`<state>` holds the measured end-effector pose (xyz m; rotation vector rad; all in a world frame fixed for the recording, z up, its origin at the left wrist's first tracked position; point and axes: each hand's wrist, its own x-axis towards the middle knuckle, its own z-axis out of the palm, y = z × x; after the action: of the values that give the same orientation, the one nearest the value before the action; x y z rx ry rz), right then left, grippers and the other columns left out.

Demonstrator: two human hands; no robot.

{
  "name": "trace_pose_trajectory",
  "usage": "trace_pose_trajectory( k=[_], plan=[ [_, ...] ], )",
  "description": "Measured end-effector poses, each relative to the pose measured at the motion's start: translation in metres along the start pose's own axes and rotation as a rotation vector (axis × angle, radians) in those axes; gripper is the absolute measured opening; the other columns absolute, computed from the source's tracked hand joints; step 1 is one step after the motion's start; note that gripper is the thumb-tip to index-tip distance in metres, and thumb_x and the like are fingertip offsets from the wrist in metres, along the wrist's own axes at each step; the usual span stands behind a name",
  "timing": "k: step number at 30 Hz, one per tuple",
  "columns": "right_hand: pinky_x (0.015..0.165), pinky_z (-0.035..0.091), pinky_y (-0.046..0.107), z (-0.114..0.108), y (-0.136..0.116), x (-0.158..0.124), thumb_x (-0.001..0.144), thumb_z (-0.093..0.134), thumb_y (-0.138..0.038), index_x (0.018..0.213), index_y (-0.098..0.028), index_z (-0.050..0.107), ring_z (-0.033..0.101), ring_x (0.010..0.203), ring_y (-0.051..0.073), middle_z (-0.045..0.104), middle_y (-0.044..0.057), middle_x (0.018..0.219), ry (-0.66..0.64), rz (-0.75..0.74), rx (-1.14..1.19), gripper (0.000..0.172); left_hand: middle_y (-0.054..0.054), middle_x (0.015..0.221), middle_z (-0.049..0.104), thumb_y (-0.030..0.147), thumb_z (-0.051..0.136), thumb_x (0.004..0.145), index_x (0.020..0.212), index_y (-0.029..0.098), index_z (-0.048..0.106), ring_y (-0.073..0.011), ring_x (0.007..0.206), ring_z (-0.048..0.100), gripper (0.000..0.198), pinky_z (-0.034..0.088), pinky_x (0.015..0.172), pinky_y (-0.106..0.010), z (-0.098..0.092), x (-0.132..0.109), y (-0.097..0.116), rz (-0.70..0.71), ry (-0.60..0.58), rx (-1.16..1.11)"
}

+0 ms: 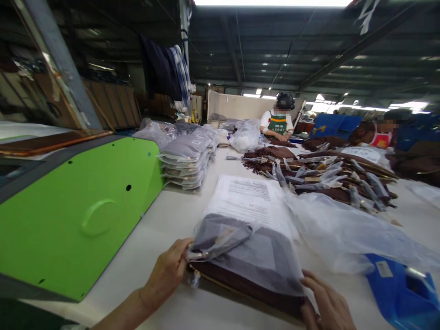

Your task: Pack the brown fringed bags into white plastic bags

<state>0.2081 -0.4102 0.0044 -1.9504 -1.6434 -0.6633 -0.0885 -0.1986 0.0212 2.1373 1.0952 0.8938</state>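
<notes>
A folded dark brown garment [240,286] lies on the white table [161,220] in front of me, partly inside a translucent plastic bag [254,252]. My left hand [170,272] pinches the bag's left corner at its mouth, fingers closed on the plastic. My right hand [326,305] rests at the garment's right near corner with its fingers curled onto the bag's edge. A printed sheet [249,199] shows through the bag's far part.
A green machine housing [79,211] stands close on the left. Stacks of bagged garments [187,160] sit beyond it. Brown garments with tags [319,176] spread at the right, loose clear plastic [347,233] and a blue bag [400,286] nearer. Two people [280,123] work at the far end.
</notes>
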Motion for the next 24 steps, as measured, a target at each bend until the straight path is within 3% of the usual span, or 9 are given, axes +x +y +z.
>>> trace_pose_trajectory(
  k=[3,7,11,14,16,18,20,22,24],
  plan=[
    [0.085,0.043,0.036,0.002,-0.027,0.036,0.082,0.044,-0.016,0.115,-0.018,0.048,0.055,0.103,0.021,0.059,0.011,0.111,-0.011,-0.172,0.107,0.033,-0.006,0.088,0.065,0.03,0.043,0.072,0.104,0.018,0.052,-0.0199,0.075,0.064,0.035,0.051,0.075,-0.033,0.001,-0.006,0.009,-0.255,0.04,-0.154],
    [0.091,0.039,0.037,0.022,-0.061,0.084,0.079,0.039,-0.005,0.12,-0.016,0.047,0.049,0.112,0.021,0.058,0.009,0.118,-0.054,-0.265,0.143,0.044,-0.012,0.109,0.059,0.036,0.051,0.07,0.116,0.013,0.043,-0.022,0.09,0.063,0.052,0.051,0.077,-0.032,0.007,-0.029,0.019,-0.52,0.078,-0.512],
    [0.1,0.029,0.045,0.049,-0.079,0.113,0.074,0.038,0.001,0.122,-0.018,0.049,0.041,0.122,0.024,0.055,0.005,0.126,-0.211,-0.313,0.126,0.053,-0.014,0.122,0.053,0.021,0.055,0.063,0.134,0.015,0.024,-0.0213,0.098,0.061,0.079,0.047,0.088,-0.033,0.026,-0.053,0.024,-0.462,0.048,-0.61],
    [0.106,0.021,0.047,0.057,-0.085,0.125,0.077,0.039,0.0,0.106,-0.021,0.057,0.046,0.115,0.021,0.063,0.001,0.106,-0.291,-0.347,0.169,0.041,-0.013,0.14,0.036,0.01,0.059,0.057,0.141,0.018,0.015,-0.0243,0.123,0.043,0.095,0.033,0.104,-0.034,0.037,-0.057,0.029,-0.364,0.051,-0.459],
    [0.107,0.019,0.046,0.05,-0.09,0.131,0.077,0.04,0.0,0.09,-0.021,0.059,0.052,0.102,0.018,0.063,0.0,0.089,-0.312,-0.354,0.17,0.031,-0.011,0.143,0.032,0.01,0.059,0.057,0.142,0.018,0.016,-0.0254,0.129,0.034,0.095,0.033,0.105,-0.033,0.037,-0.053,0.034,-0.339,0.078,-0.399],
    [0.103,0.023,0.043,0.036,-0.095,0.134,0.075,0.041,0.001,0.08,-0.021,0.057,0.054,0.087,0.017,0.059,0.0,0.078,-0.313,-0.368,0.13,0.028,-0.012,0.133,0.044,0.012,0.059,0.059,0.142,0.017,0.017,-0.0256,0.121,0.044,0.093,0.041,0.096,-0.032,0.032,-0.046,0.039,-0.374,0.112,-0.384],
    [0.092,0.033,0.039,0.018,-0.102,0.131,0.072,0.042,0.001,0.077,-0.022,0.055,0.051,0.077,0.017,0.056,0.0,0.075,-0.315,-0.375,0.085,0.027,-0.011,0.115,0.058,0.014,0.058,0.061,0.142,0.016,0.015,-0.0226,0.095,0.06,0.092,0.049,0.08,-0.031,0.025,-0.037,0.044,-0.434,0.098,-0.379],
    [0.078,0.037,0.035,0.004,-0.109,0.121,0.071,0.043,-0.001,0.079,-0.023,0.054,0.049,0.071,0.018,0.055,0.001,0.074,-0.311,-0.358,0.062,0.026,-0.008,0.101,0.063,0.016,0.058,0.063,0.142,0.016,0.013,-0.0168,0.068,0.061,0.091,0.049,0.065,-0.028,0.017,-0.03,0.049,-0.501,0.048,-0.392],
    [0.069,0.037,0.032,-0.001,-0.115,0.105,0.07,0.042,-0.001,0.082,-0.024,0.055,0.049,0.069,0.018,0.056,0.002,0.074,-0.32,-0.321,0.056,0.028,-0.009,0.105,0.062,0.021,0.06,0.065,0.142,0.018,0.012,-0.0122,0.055,0.057,0.091,0.047,0.056,-0.026,0.012,-0.024,0.053,-0.581,0.03,-0.468]
  ],
)
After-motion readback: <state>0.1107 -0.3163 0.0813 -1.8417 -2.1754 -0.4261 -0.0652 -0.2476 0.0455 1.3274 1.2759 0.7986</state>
